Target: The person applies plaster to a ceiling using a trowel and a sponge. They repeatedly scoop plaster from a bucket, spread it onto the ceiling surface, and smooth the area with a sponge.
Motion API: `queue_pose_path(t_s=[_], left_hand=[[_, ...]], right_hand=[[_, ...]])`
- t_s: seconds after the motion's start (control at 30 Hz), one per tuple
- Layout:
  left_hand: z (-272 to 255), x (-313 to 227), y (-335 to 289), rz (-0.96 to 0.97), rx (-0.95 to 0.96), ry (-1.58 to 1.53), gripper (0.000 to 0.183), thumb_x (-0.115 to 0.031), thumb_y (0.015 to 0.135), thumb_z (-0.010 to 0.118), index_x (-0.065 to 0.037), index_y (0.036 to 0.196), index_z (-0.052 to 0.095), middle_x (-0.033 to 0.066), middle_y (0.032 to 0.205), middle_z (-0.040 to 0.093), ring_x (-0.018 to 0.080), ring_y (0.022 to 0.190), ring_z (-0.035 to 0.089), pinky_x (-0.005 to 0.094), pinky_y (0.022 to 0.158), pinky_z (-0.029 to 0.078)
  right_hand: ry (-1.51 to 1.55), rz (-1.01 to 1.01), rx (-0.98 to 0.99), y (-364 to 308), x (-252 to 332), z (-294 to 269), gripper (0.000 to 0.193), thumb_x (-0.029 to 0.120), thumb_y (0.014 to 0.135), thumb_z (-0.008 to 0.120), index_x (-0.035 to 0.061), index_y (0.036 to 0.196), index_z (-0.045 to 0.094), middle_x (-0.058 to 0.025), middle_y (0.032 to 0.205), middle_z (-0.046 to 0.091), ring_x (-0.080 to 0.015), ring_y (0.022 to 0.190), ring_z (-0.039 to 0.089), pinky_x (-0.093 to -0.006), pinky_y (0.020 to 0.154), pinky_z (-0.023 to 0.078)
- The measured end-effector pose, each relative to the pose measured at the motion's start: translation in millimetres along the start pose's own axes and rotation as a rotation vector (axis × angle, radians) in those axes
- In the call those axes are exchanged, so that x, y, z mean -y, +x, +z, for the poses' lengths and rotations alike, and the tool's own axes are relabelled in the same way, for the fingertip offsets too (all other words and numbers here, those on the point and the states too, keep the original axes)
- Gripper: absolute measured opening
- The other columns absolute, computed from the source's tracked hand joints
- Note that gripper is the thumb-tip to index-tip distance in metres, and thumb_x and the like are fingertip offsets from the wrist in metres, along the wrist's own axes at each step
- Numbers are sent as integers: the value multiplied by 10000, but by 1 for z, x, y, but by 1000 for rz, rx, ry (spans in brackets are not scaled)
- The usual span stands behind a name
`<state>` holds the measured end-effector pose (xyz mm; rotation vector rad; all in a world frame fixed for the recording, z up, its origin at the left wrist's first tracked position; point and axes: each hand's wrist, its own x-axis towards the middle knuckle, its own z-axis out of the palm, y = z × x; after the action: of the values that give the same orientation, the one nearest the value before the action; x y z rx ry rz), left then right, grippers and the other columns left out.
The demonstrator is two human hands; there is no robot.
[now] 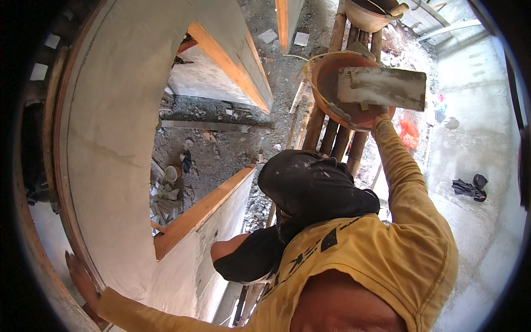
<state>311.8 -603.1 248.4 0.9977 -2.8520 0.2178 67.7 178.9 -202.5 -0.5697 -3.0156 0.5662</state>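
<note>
My right arm reaches forward over a round orange-brown basin [322,77]. My right hand [380,112], mostly hidden, is closed at the near edge of a rectangular plastering float [395,88]. The float's broad face is smeared with grey-white plaster and lies across the basin's right side. A yellowish cord [307,72] hangs along the basin's left rim. At the lower left, my left hand [83,276] rests with fingers stretched out against the edge of a grey plastered wall [110,127].
Round poles [330,135] form a platform under the basin. Another bucket [368,17] with a tool handle in it stands farther along. Wooden frames [224,61] edge the wall openings. Rubble [171,196] covers the ground below. A red plastic bag [409,134] lies at right.
</note>
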Motion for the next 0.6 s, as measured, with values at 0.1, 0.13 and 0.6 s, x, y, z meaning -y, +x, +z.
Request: queue_pose_path(t_s=[0.1,0.13,0.6], left_hand=[[21,-39,-69,172,-238,112,490,-323,1039,270,-13,1404,374,227,1382,440,373,1259,444,416,1060,354],[24,-86,-99,178,-323,-44,493,-313,1041,260,8,1396,376,227,1379,444,365,1256,449,417,1050,368],[196,-326,-123,651,243,-831,455,-348,875,647,-17,1182,590,172,1093,652,318,997,626,391,867,482]], right_hand=[[3,-21,-63,2,0,-3,459,214,841,576,58,1264,491,-169,1310,502,-338,1244,439,-388,1041,365],[0,-42,-61,3,2,3,469,216,836,582,59,1268,489,-170,1317,496,-338,1254,433,-387,1046,361],[26,-166,79,14,27,-42,454,229,776,640,122,1207,549,-128,1150,565,-341,1113,497,-405,967,386]])
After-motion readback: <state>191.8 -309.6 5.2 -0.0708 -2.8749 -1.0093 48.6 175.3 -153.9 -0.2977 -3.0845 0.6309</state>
